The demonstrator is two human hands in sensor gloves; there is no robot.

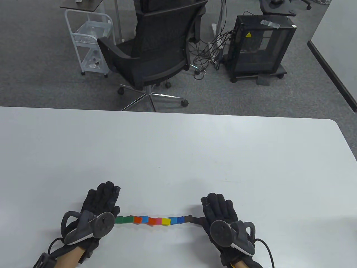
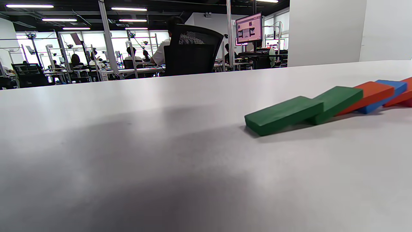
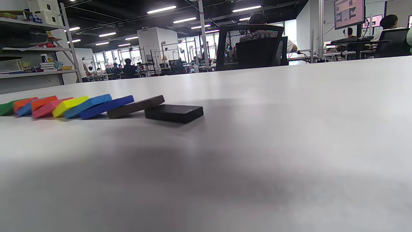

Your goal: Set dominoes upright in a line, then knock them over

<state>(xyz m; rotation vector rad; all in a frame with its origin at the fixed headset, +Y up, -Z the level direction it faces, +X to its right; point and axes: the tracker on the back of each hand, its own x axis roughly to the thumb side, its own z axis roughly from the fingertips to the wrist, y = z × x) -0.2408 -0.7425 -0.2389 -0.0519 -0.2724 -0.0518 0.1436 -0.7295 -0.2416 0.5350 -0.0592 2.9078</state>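
Observation:
A row of coloured dominoes (image 1: pixel 154 220) lies toppled on the white table (image 1: pixel 178 156), each leaning on its neighbour. From left to right it runs green (image 2: pixel 285 114), orange (image 2: pixel 370 96), blue, pink, yellow (image 3: pixel 69 104), blue and brown, ending in a flat black one (image 3: pixel 173 112). My left hand (image 1: pixel 101 196) rests flat on the table just left of the row, fingers straight. At the row's right end my right hand (image 1: pixel 219 205) lies flat too. Neither hand holds a domino. No fingers show in the wrist views.
The table's far edge runs across the middle of the table view, with its rounded corner at the right. Beyond it stand a black office chair (image 1: pixel 156 53), a white cart (image 1: pixel 89 42) and a black cabinet (image 1: pixel 259 46) on the floor.

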